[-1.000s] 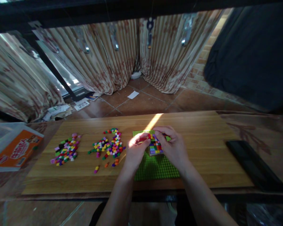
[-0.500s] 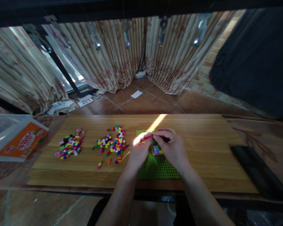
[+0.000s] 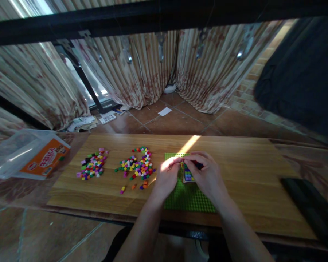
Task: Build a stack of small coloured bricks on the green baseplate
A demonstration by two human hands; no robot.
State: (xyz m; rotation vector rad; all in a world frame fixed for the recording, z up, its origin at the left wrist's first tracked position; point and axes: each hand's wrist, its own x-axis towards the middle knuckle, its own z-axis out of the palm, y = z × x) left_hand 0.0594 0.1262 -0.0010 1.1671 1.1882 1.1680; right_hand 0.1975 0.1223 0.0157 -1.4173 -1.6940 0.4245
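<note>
A green studded baseplate (image 3: 190, 198) lies on the wooden board (image 3: 243, 174) in front of me. A small patch of many-coloured little bricks (image 3: 188, 175) is built on its far half. My left hand (image 3: 166, 178) and my right hand (image 3: 207, 176) are both over this patch, fingertips pinched together at its far edge. What the fingertips hold is too small to make out. Most of the patch is hidden between my hands.
Two heaps of loose coloured bricks lie on the board, one heap (image 3: 138, 168) beside my left hand, another heap (image 3: 92, 168) further left. A clear plastic box with an orange label (image 3: 45, 160) sits at the far left. A black flat object (image 3: 310, 207) lies at the right.
My hands have closed in over the brick patch, fingertips meeting at its far edge, hiding more of it. The view has shifted, so everything sits a little to the right.
</note>
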